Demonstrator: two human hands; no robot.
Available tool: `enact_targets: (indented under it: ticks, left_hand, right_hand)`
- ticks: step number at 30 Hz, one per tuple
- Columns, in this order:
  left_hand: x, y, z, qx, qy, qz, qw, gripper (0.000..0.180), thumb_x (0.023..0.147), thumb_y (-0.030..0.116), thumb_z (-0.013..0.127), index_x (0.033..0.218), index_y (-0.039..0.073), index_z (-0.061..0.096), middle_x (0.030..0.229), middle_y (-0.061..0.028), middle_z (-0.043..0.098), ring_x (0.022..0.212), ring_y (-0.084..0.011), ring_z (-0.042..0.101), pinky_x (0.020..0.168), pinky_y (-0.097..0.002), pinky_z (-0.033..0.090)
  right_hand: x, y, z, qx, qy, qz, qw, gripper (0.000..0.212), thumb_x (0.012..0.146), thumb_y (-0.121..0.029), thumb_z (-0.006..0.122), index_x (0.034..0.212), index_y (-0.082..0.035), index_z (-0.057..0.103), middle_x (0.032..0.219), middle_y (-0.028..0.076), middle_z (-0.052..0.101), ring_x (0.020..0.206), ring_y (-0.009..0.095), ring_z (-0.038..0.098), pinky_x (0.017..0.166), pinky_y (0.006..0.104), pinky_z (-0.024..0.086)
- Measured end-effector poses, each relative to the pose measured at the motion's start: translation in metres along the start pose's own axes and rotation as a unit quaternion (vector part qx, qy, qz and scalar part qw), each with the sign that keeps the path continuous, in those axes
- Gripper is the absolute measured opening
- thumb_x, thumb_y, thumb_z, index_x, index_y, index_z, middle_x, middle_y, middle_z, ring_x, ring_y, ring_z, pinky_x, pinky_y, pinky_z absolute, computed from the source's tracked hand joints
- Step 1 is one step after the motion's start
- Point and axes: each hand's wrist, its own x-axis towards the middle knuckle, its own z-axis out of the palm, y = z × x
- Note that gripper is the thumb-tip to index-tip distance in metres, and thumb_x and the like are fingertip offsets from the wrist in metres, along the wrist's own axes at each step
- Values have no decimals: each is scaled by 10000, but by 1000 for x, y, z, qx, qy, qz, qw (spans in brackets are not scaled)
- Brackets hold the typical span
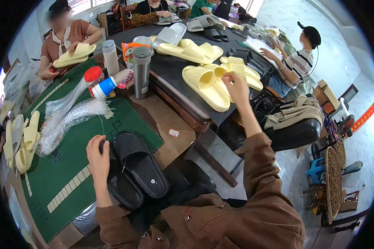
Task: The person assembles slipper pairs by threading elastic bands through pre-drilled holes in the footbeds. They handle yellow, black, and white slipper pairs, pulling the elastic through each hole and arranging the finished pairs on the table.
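A pair of black slippers [142, 166] lies side by side at the near edge of the green mat, toes away from me. Beside them is my left hand [98, 159], fingers curled together at the left slipper's toe. A thin clear strand rises from its fingertips. My right hand [237, 88] is raised, arm stretched forward, over a pair of pale yellow slippers [203, 85] on the dark table. Its thumb and fingers are pinched together; what they hold, if anything, is too small to make out. A small white strand shows on the black slippers.
Bundles of clear plastic strands [70, 120] lie on the green mat [131, 116]. A steel tumbler [141, 76], red-lidded jar [94, 79] and blue-and-white cup [104, 88] stand behind. More yellow slippers [28, 139] lie far left. Co-workers sit around the dark table [162, 68]; one holds a yellow slipper.
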Motion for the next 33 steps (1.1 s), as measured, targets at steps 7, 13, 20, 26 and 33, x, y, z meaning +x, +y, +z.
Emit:
enact_targets:
  ticks: [7,13,20,26,33]
  left_hand:
    - [-59,60,8,121,-50,77,988,437,864,152,603,1278,53,508,1395,-178,398,1345,-379,300,1121,-512,183]
    - [-101,97,10,135,-90,53,985,712,800,62,663,1431,67,335,1514,-239,139,1396,-449,139,1128,-560,142]
    - [-129,69,4,87,-112,-34,989,602,851,142,650,1398,91,405,1469,-311,176,1362,-493,174,1097,-564,200]
    - [-101,48,34,187,-53,-1,981,499,844,192,648,1289,22,500,1298,-318,372,1226,-469,362,1049,-550,277]
    - [-127,35,1,220,-22,11,975,381,818,85,610,1166,-56,545,1233,-304,454,1167,-457,449,1035,-515,349]
  right_hand:
    - [50,52,54,25,-104,-39,993,592,789,-518,651,1166,-64,603,1134,188,582,1012,301,596,861,397,473]
    - [55,43,73,-64,-100,-42,992,413,823,-282,632,1135,-14,592,1163,213,577,1036,377,581,876,432,471]
    - [-49,-20,33,-7,-88,-147,985,366,773,-34,608,1126,48,561,1079,194,552,1022,365,544,867,429,460]
    - [-115,-83,41,117,-56,-250,960,400,733,40,638,1124,47,553,1079,196,535,1003,389,532,846,431,450]
    - [-148,-124,78,202,-212,-193,936,318,750,18,602,1068,30,596,1072,224,571,962,411,569,802,433,473]
